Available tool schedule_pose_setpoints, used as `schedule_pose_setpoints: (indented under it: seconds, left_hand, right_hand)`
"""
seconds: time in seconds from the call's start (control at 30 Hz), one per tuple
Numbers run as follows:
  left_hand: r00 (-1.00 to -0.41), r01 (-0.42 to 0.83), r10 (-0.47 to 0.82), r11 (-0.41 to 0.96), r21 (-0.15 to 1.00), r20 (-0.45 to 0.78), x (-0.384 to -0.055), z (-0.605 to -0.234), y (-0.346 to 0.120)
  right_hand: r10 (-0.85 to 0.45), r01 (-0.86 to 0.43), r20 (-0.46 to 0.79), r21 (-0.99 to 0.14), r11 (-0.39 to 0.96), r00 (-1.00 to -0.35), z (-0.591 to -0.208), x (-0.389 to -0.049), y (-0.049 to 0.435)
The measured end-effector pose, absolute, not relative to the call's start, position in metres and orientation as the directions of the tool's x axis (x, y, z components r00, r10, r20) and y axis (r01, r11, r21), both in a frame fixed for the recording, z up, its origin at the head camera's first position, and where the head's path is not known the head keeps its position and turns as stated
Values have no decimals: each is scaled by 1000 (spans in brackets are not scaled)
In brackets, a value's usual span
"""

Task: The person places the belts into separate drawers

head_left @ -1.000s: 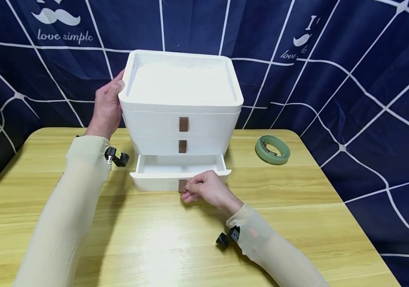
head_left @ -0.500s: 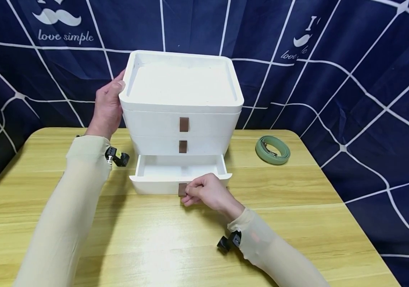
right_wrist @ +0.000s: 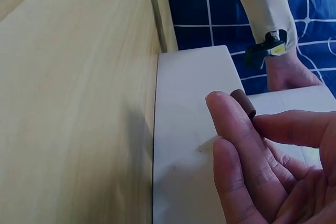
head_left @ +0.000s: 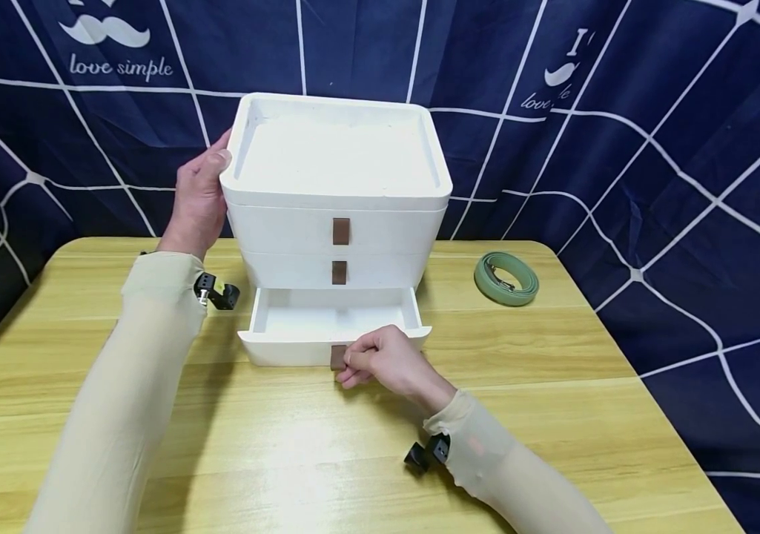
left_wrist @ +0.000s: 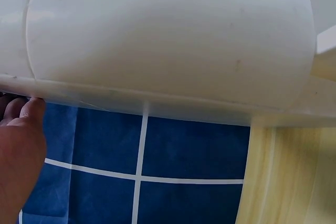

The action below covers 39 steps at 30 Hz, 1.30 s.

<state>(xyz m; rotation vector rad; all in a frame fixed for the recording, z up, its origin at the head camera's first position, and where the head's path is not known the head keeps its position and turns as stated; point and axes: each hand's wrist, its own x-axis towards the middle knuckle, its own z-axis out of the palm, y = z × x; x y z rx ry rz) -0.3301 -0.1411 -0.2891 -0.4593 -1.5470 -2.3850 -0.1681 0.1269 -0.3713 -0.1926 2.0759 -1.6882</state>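
Note:
A white drawer unit stands on the table, its bottom drawer pulled out and bare inside. My left hand holds the unit's upper left side in the head view, thumb at the top rim and fingers partly hidden behind. In the left wrist view, the left hand's fingertips touch the edge of the white side wall. My right hand pinches the bottom drawer's brown pull tab between thumb and fingers. The right wrist view shows this tab folded into a loop at the fingertips.
A coiled green belt with a metal buckle lies on the wooden table, right of the unit. Two upper drawers with brown tabs are closed. A dark blue curtain with white lines hangs behind and to the right.
The bottom drawer has slid a little farther out toward me, the right hand moving with its tab. The left hand and the belt stay in place.

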Motion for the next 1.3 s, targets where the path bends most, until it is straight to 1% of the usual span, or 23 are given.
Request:
schedule_pose_setpoints:
  seconds: [0.07, 0.3, 0.43, 0.87, 1.0, 1.1, 1.3]
  left_hand:
    - [-917, 381, -46, -394, 837, 396, -330, -290, -141]
    - [-923, 365, -58, -447, 817, 380, -332, -289, -140]
    - [-927, 357, -59, -443, 822, 371, -332, -288, -140]
    - [-930, 353, -58, -422, 835, 364, -332, -288, -140]
    - [-930, 352, -59, -428, 832, 363, -332, -289, -140]
    - [-930, 351, -62, -432, 831, 361, -332, -288, -140]
    - [-930, 353, -57, -418, 837, 364, -331, -288, -140]
  right_hand:
    - [-384, 177, -261, -954, 241, -886, -371, -167, 127]
    - [-387, 156, -254, -951, 266, -887, -370, -166, 129]
    - [-393, 147, -252, -949, 278, -884, -370, -166, 130]
    - [-396, 103, -271, -913, 396, -877, -365, -160, 132]
    - [-396, 92, -270, -906, 414, -878, -364, -159, 132]
    - [-399, 87, -263, -909, 408, -879, -363, -158, 132]
    - [-422, 93, -247, -931, 353, -872, -364, -157, 132]
